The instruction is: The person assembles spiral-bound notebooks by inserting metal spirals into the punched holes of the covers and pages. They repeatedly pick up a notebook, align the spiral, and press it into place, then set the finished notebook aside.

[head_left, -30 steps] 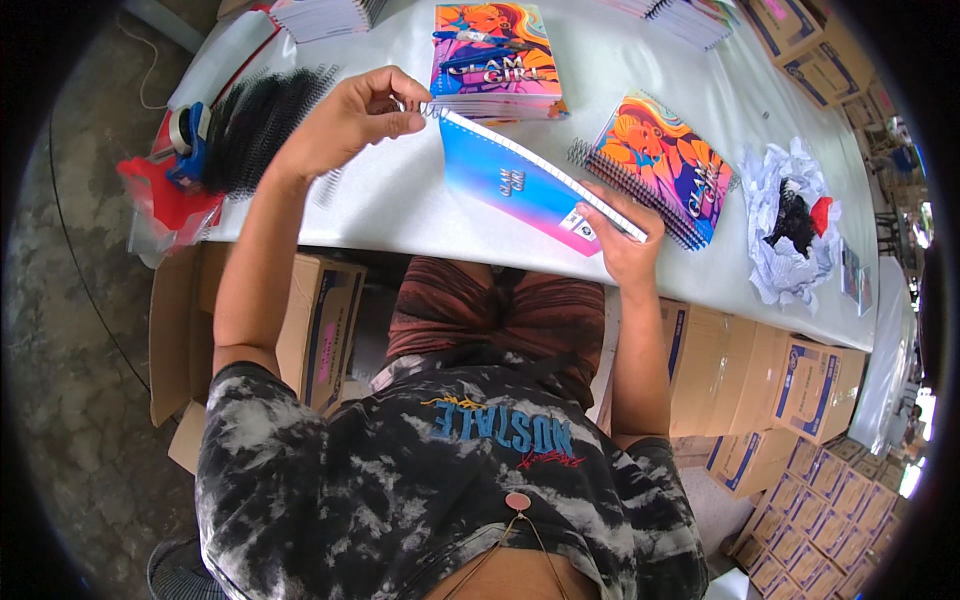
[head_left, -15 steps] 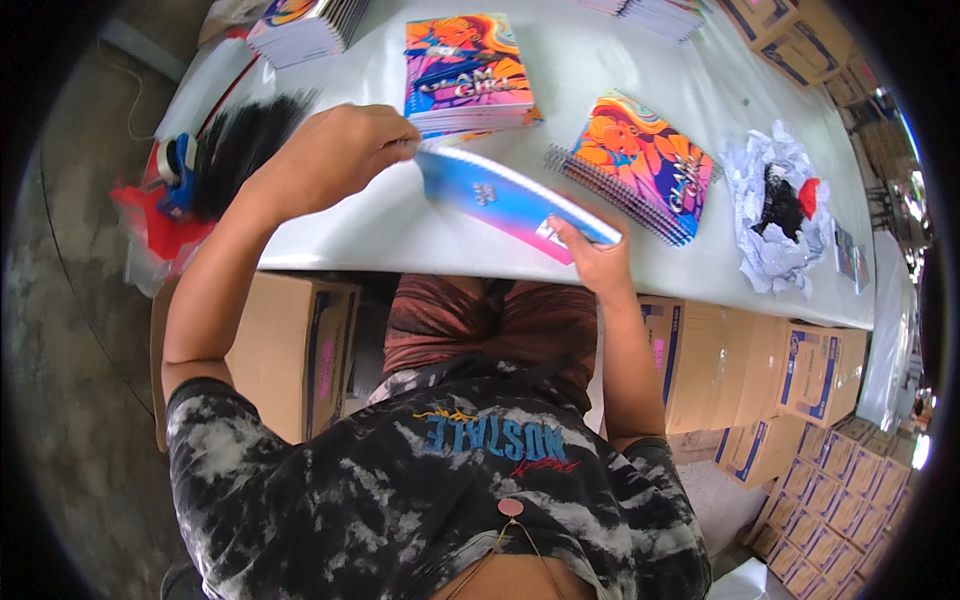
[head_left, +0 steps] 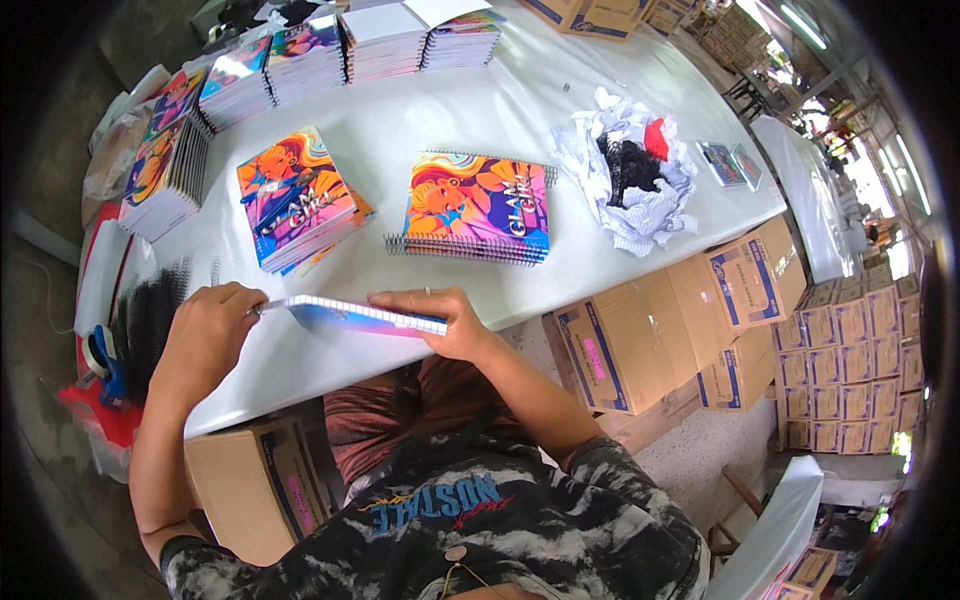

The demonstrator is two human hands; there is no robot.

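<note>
My right hand [head_left: 448, 318] holds an unbound notebook [head_left: 360, 318] by its right end, on edge above the table's near side. Its punched white edge faces up, and a blue and pink cover shows below. At the left end of that edge, my left hand [head_left: 208, 335] pinches a small dark piece that looks like the end of a binding coil [head_left: 258, 309]; the fingers hide most of it. Loose black coils [head_left: 150, 300] lie beside my left hand. Beyond the notebook are a stack of colourful unbound notebooks [head_left: 300, 195] and a pile of coil-bound ones [head_left: 478, 208].
Finished notebook stacks [head_left: 305, 60] line the far and left table edge. Crumpled paper [head_left: 640, 215] with black and red scraps lies to the right. A blue tape dispenser [head_left: 108, 365] sits on red plastic at the left. Cardboard boxes [head_left: 640, 340] stand below the table [head_left: 590, 75].
The view has swung, so the table's things appear farther left and more of the right side shows. The notebook has turned more edge-up. Both hands keep hold at its ends.
</note>
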